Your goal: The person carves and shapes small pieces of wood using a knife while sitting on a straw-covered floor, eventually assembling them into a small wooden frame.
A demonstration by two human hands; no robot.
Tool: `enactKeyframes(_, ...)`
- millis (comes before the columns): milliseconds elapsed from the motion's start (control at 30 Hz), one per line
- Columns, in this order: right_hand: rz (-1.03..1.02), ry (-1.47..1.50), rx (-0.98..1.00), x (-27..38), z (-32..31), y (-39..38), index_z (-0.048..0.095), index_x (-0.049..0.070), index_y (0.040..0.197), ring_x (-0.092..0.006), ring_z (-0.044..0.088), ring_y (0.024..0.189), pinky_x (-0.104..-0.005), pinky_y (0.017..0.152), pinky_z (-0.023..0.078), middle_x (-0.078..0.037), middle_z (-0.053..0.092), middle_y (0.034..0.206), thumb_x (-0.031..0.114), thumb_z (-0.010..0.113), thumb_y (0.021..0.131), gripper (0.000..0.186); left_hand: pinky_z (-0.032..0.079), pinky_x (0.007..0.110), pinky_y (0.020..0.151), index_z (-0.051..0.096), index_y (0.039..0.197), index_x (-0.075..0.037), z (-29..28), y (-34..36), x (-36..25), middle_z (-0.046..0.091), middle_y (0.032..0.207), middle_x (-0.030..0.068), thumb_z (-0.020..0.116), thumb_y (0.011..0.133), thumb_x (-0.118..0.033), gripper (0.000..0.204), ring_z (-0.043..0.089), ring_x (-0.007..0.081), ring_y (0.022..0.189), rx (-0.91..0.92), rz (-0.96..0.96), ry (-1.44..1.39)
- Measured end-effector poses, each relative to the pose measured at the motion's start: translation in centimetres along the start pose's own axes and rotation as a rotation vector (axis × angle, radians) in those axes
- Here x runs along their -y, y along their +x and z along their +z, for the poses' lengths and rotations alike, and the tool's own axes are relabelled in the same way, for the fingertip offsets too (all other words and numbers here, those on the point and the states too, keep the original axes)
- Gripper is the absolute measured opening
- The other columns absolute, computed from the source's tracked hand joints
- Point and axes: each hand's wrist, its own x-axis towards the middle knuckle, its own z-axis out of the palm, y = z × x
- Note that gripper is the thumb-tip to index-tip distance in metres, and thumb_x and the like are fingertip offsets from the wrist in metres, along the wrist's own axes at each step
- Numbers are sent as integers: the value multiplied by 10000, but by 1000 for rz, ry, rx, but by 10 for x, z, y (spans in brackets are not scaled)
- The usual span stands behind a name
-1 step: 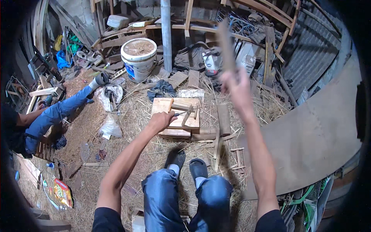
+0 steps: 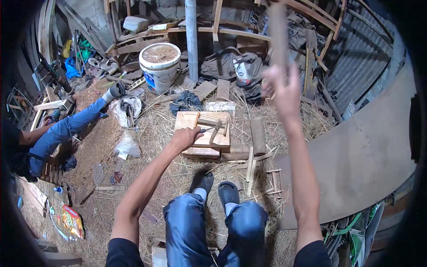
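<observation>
The left grip (image 2: 186, 139) was closed around a thin tool (image 2: 203, 131), which pointed right toward a wood strip (image 2: 215, 134) on the board (image 2: 187, 119), just beside that grip. Farther right, the raised right grip (image 2: 283, 89) clasped a blurred stick (image 2: 279, 38).

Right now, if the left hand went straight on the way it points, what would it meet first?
Probably the slanting wooden piece over the pale board: the dark-handled tool in the left hand points at it. Depth and contact are unclear.
</observation>
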Motion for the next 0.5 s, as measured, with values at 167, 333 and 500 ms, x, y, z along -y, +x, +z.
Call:
enactKeyframes(167,-397,210,-278,11,8,-13,387,33,968,-108,498,514,-225,479,435,-98,556,758,180,453,931,165,468,503,540,521,983,-95,-1,1,1,591,629,197,409,915,-421,351,589,408,609,-28,10,-26)
enactKeyframes(333,432,-402,272,-167,29,-152,498,-18,1118,-321,589,885,-395,781,443,-232,589,905,217,488,865,345,461,514,538,515,976,-91,12,3,-4,592,640,206,403,917,-431,363,587,415,610,-77,-29,-136)
enactKeyframes(500,415,-303,248,-174,19,-137,529,3,850,-122,491,580,-302,544,402,-39,522,642,251,543,880,251,467,507,568,520,915,-87,17,7,-6,591,637,210,418,913,-418,346,588,410,624,-74,-23,-119)
